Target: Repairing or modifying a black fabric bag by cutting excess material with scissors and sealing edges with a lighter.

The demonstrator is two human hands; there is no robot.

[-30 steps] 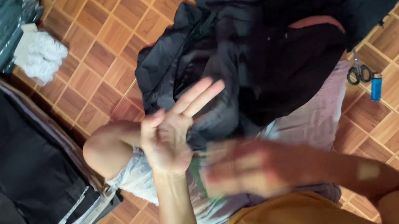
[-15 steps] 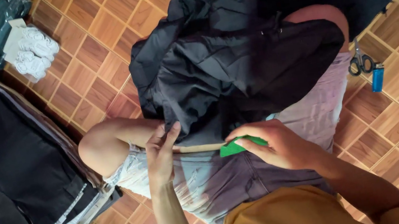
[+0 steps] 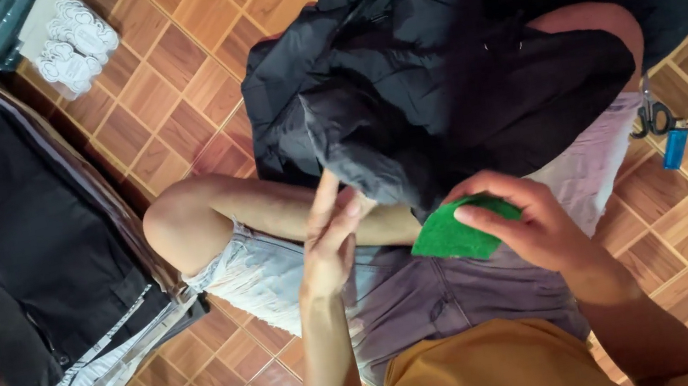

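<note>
Two hands at work: both are operating over the lap of a seated person, close below a heap of black garment (image 3: 438, 84).
Right hand (image 3: 526, 223): fingers are curling closed around a green pad (image 3: 454, 235), thumb on top and fingers beneath, so that the pad is being held flat and kept off the lap.
Green pad: sitting in the right hand, just below the lower edge of the black garment and above the grey shorts (image 3: 417, 292); it appears soft and slightly bent by the grip.
Left hand (image 3: 330, 246): fingers are extending, loosely together, the tips touching a fold of the black garment; nothing is being gripped, and the contact looks like steadying or feeling for the cloth edge.
Black garment: lying bunched over the knees and thighs, which are serving as a work surface and keeping it within reach of both hands.
Scissors (image 3: 655, 116): resting on the tiled floor (image 3: 160, 93) beside a blue lighter (image 3: 676, 147), near the right side, set apart yet reachable.
Stacked dark clothing (image 3: 6, 231): piled well apart on the left, separate from the piece in hand.
</note>
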